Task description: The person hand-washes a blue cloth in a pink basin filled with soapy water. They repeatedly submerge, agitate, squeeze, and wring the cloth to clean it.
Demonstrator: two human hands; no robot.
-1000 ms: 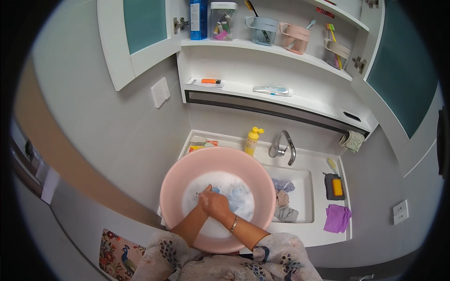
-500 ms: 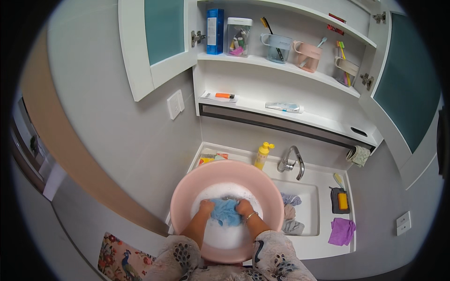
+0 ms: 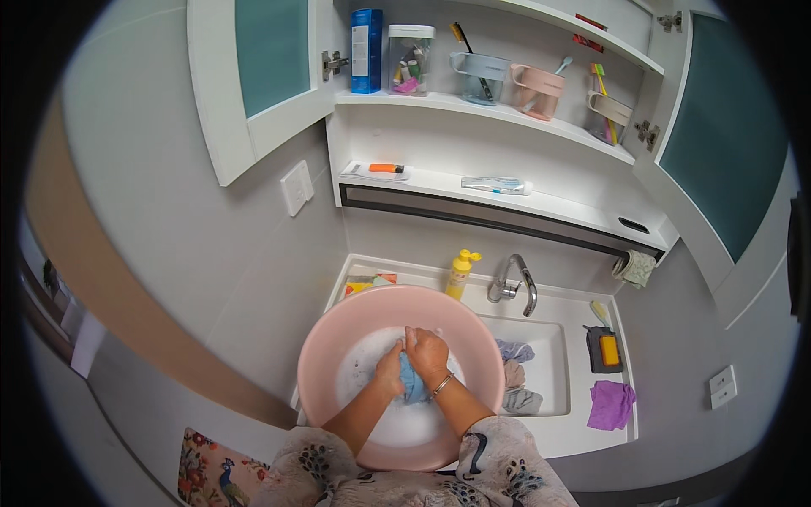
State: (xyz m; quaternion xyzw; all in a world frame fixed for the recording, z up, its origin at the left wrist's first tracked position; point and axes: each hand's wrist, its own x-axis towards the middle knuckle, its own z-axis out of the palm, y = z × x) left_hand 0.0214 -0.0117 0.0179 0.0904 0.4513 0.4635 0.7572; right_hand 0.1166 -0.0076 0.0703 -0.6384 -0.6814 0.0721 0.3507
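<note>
one blue cloth (image 3: 412,380) gripped by two hands, left (image 3: 390,372), right (image 3: 427,355).

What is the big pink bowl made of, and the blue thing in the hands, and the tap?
The pink basin looks like smooth plastic: even colour, thin rounded rim. The blue cloth looks like soft wet fabric, bunched between the left hand and right hand. The tap seems shiny metal, silvery with bright glints.

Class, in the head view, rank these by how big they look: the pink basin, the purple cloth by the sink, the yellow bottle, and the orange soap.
1. pink basin
2. purple cloth
3. yellow bottle
4. orange soap

The fisheye lens bends sizes near the rim, so the cloth and bottle ranking is less sure.
</note>
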